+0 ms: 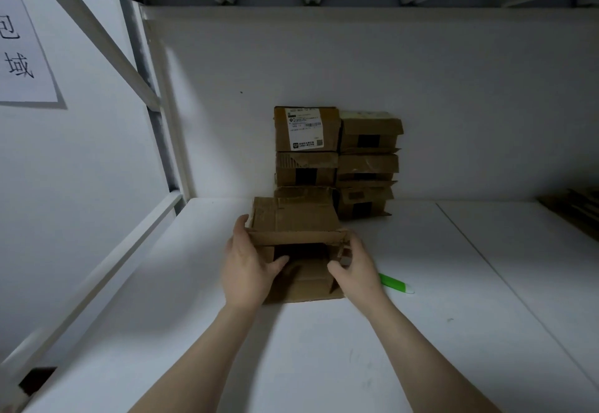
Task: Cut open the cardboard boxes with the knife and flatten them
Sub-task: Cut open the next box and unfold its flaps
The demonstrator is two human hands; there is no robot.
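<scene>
2 bare forearms reach in over the white table top [324, 364]. Left hand [246, 270] grips the left side of the open brown cardboard box [301, 218], thumb hooked into the open front, fingers curled up the outer wall. Right hand [353, 266] grips the right side the same way, thumb inside, fingers bent round the torn edge. Box sits on the table between both hands, opening facing the person, lower flap lying flat. Green knife with a white tip [397, 284] lies on the table just beside the right wrist, untouched, its near end hidden behind the wrist. Behind the held box, 6 stacked brown cardboard boxes [304, 169] in 2 columns of 3 stand against the white back wall [453, 104], top left one with a white shipping label [304, 129]. Flat brown cardboard pieces [573, 211] at far right edge. White paper sign with black characters [22, 43] hangs far left
</scene>
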